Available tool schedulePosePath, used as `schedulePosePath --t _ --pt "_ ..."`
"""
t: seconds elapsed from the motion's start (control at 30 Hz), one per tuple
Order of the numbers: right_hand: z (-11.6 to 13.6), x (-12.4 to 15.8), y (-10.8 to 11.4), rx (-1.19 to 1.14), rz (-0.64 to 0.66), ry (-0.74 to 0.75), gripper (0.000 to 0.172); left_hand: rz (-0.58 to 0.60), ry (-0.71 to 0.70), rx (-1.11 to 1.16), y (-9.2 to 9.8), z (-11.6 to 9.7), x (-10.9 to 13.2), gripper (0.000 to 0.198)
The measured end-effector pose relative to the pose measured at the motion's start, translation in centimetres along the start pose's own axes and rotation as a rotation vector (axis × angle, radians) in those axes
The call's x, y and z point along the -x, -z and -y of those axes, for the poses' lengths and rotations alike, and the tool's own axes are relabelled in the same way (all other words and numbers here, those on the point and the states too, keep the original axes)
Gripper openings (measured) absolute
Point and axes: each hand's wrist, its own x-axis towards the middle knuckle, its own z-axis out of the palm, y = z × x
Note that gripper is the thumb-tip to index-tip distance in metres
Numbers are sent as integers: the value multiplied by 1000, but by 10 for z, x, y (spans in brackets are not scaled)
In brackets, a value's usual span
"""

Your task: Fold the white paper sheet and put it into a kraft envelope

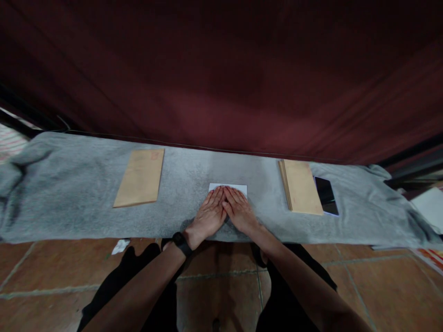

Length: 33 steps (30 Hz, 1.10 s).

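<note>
A white sheet of paper (228, 186) lies on the grey cloth in front of me, mostly hidden beneath my hands. Flat on its left part rests my left hand (209, 213), fingers stretched out and a dark watch on the wrist. My right hand (241, 213) lies flat on the right part, its fingers also straight. The two hands meet at the fingertips and thumbs, and neither grips anything. To the left is a brown envelope (141, 177), or a thin pile of them. A stack of brown envelopes (303, 186) sits to the right.
A dark-screened phone (326, 196) lies against the right stack. The grey cloth (187, 184) covers a long narrow surface with a dark red curtain (228, 92) behind it. On the tiled floor is a crumpled white scrap (121, 246). Papers (429, 207) show at the far right.
</note>
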Motion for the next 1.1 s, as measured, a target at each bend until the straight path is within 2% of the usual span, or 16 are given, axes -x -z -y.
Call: schedulePosePath --t 0.27,0.63,0.83,1.1 --pt "-3 4 -3 124 -2 -23 57 -12 63 -26 2 7 2 58" --pt "-5 5 -5 156 -41 -80 59 -9 152 -44 1 21 1 62" --pt "-9 7 -4 171 -45 -107 62 -38 155 -49 3 28 4 64" --pt "-19 12 -2 191 -82 -127 61 -12 175 -69 7 35 6 65"
